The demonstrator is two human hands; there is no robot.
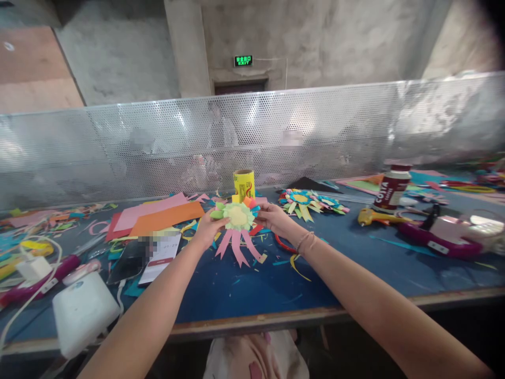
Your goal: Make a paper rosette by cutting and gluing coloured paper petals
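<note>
Between my two hands, above the blue table, is a paper flower point(238, 217) with a pale yellow-green centre, coloured loops around it and pink paper strips hanging below. My left hand point(208, 227) pinches its left edge by a green loop. At its right edge, my right hand point(273, 217) has its fingers closed by the blue and orange loops. Just behind the flower stands a yellow tape roll point(244, 184). Finished-looking paper flowers point(302, 199) in blue, yellow and green lie to the right of my right hand.
Coloured paper sheets point(168, 218), a phone point(161, 258) and a white charger box point(83, 315) are on the left. A yellow glue gun point(376, 217), a brown Costa bottle point(392, 188) and a purple-rimmed object point(440, 241) stand right. A perforated metal screen point(252, 131) runs behind.
</note>
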